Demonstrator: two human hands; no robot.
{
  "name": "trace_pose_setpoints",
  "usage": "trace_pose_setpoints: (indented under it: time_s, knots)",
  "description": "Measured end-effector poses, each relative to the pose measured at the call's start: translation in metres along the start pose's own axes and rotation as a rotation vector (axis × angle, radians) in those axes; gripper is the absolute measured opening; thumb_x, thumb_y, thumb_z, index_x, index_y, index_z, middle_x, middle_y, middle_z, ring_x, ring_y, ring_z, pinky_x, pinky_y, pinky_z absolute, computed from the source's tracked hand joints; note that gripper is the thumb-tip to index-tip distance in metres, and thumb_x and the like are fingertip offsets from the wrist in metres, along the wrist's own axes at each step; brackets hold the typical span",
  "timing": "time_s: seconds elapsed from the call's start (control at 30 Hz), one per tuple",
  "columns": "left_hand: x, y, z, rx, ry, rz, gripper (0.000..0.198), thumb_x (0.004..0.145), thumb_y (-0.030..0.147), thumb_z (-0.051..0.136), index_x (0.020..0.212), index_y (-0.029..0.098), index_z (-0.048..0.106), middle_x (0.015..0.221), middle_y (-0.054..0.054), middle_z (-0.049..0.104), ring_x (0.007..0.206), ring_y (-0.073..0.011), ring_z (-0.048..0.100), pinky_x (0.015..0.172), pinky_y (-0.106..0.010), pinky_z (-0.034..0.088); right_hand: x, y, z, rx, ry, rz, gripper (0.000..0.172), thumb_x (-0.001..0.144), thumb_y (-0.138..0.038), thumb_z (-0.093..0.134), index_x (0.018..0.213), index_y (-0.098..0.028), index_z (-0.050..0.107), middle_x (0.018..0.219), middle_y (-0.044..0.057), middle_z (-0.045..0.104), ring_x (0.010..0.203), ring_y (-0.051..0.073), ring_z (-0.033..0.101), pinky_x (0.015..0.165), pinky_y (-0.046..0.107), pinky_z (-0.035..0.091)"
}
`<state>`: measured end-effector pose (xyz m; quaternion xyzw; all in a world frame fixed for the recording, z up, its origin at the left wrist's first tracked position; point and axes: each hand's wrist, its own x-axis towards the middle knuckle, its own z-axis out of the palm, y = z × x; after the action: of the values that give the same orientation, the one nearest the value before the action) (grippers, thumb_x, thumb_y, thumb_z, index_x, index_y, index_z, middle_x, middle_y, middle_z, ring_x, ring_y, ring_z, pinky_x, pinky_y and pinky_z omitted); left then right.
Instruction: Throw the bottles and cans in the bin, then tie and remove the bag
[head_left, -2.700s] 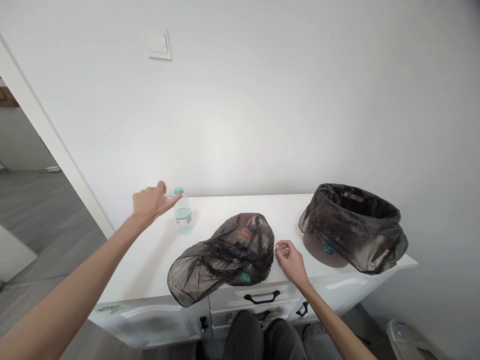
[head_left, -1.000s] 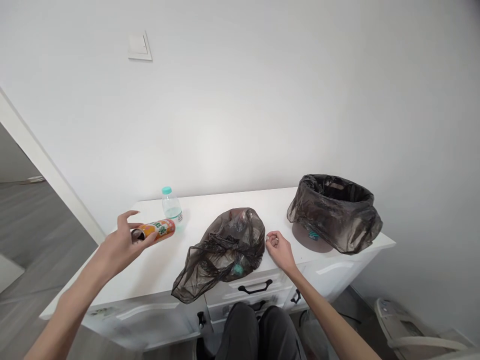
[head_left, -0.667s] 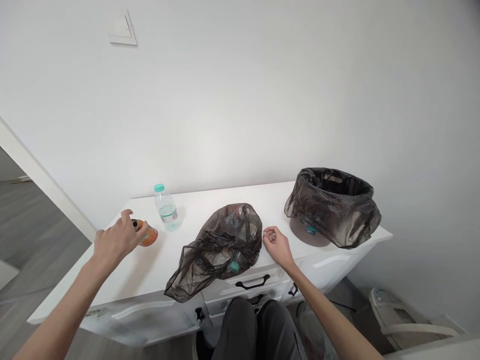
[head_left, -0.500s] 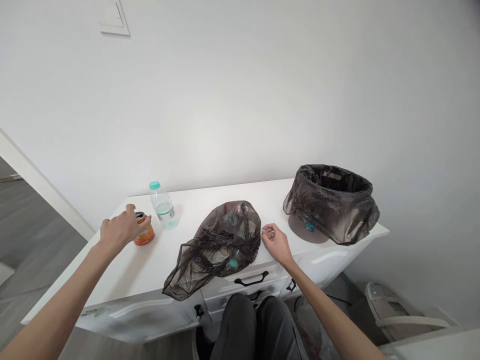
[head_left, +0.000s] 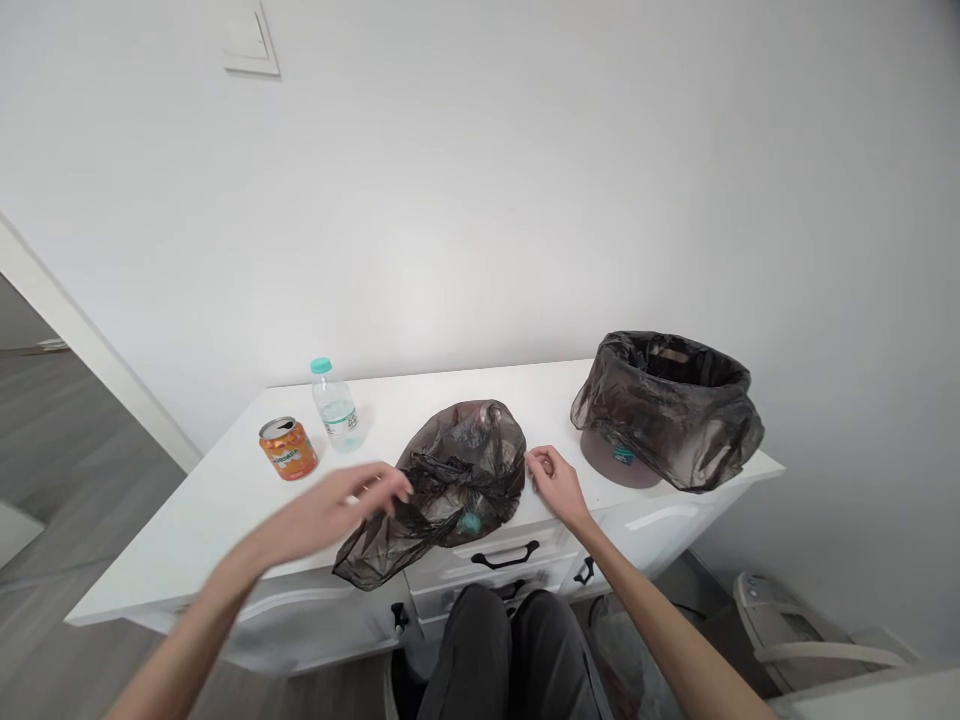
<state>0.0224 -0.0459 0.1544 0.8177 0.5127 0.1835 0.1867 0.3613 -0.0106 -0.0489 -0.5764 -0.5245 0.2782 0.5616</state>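
A knotted dark translucent garbage bag (head_left: 465,450) lies on the white cabinet top, with a green item and other contents showing through. My left hand (head_left: 341,510), slightly blurred, hovers over the bag's loose gathered end with its fingers stretched out and holds nothing. Beside the bag's right edge rests my right hand (head_left: 555,485), its fingers curled in; whatever may be between the fingertips is hidden. Behind my left hand an opened orange soda can (head_left: 289,450) stands upright. Next to the can is a clear plastic bottle (head_left: 337,410) with a teal cap and some liquid inside.
At the right end of the cabinet (head_left: 217,500) stands a brown trash bin (head_left: 615,465), lined with a dark bag (head_left: 667,420) folded over its rim. Black drawer handles (head_left: 506,555) project at the front. A light switch (head_left: 247,40) is on the wall behind.
My left hand has let go of the orange soda can, which stays standing, and has moved right and nearer to me, over the bag's end. My right hand has hardly moved.
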Motion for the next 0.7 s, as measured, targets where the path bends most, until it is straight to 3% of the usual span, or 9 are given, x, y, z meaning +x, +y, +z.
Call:
trace_pose_setpoints:
  time_s: [0.07, 0.13, 0.23, 0.37, 0.53, 0.7]
  knots:
    - [0.003, 0.011, 0.032, 0.041, -0.180, 0.118, 0.044, 0.101, 0.054, 0.038, 0.106, 0.024, 0.071, 0.100, -0.006, 0.077, 0.093, -0.0219, 0.071, 0.084, -0.031, 0.057, -0.001, 0.000, -0.002, 0.065, -0.067, 0.004, 0.047, 0.091, -0.068, 0.059, 0.085, -0.022, 0.062, 0.070, 0.002, 0.064, 0.061, 0.018, 0.057, 0.063, 0.030, 0.048]
    - [0.012, 0.016, 0.061, 0.104, -0.210, 0.151, 0.036, 0.102, 0.038, 0.038, 0.110, 0.022, 0.070, 0.111, -0.011, 0.076, 0.102, -0.0243, 0.072, 0.089, -0.033, 0.055, -0.001, 0.001, -0.004, 0.089, -0.123, 0.007, 0.050, 0.090, -0.071, 0.059, 0.080, -0.022, 0.062, 0.066, 0.000, 0.061, 0.060, 0.017, 0.056, 0.064, 0.030, 0.047]
    - [0.027, 0.017, 0.092, 0.200, -0.192, 0.078, 0.032, 0.102, 0.027, 0.037, 0.107, 0.018, 0.067, 0.114, -0.016, 0.075, 0.107, -0.0287, 0.072, 0.091, -0.036, 0.053, 0.000, 0.004, -0.006, 0.066, -0.157, -0.006, 0.050, 0.090, -0.071, 0.060, 0.077, -0.022, 0.062, 0.064, -0.001, 0.059, 0.061, 0.017, 0.054, 0.065, 0.030, 0.045]
    - [0.033, 0.022, 0.115, 0.260, -0.200, -0.027, 0.030, 0.104, 0.037, 0.043, 0.110, 0.014, 0.062, 0.110, -0.019, 0.074, 0.104, -0.0339, 0.073, 0.085, -0.040, 0.053, 0.001, 0.005, -0.008, 0.018, -0.207, -0.035, 0.049, 0.092, -0.068, 0.059, 0.074, -0.022, 0.063, 0.067, 0.000, 0.061, 0.066, 0.017, 0.055, 0.068, 0.029, 0.044]
    - [0.021, 0.045, 0.136, 0.394, -0.179, -0.099, 0.045, 0.098, 0.044, 0.056, 0.128, 0.010, 0.055, 0.128, -0.023, 0.066, 0.114, -0.0393, 0.069, 0.085, -0.044, 0.055, 0.002, 0.006, -0.009, -0.050, -0.240, -0.051, 0.050, 0.093, -0.067, 0.057, 0.073, -0.021, 0.064, 0.069, 0.001, 0.063, 0.068, 0.017, 0.054, 0.068, 0.028, 0.043]
    - [0.019, 0.049, 0.160, 0.541, -0.160, -0.107, 0.047, 0.098, 0.046, 0.057, 0.123, 0.006, 0.061, 0.123, -0.024, 0.066, 0.111, -0.0409, 0.070, 0.088, -0.046, 0.056, 0.004, 0.011, -0.008, -0.134, -0.227, -0.065, 0.046, 0.091, -0.064, 0.060, 0.078, -0.021, 0.072, 0.075, 0.002, 0.070, 0.071, 0.018, 0.058, 0.069, 0.028, 0.044]
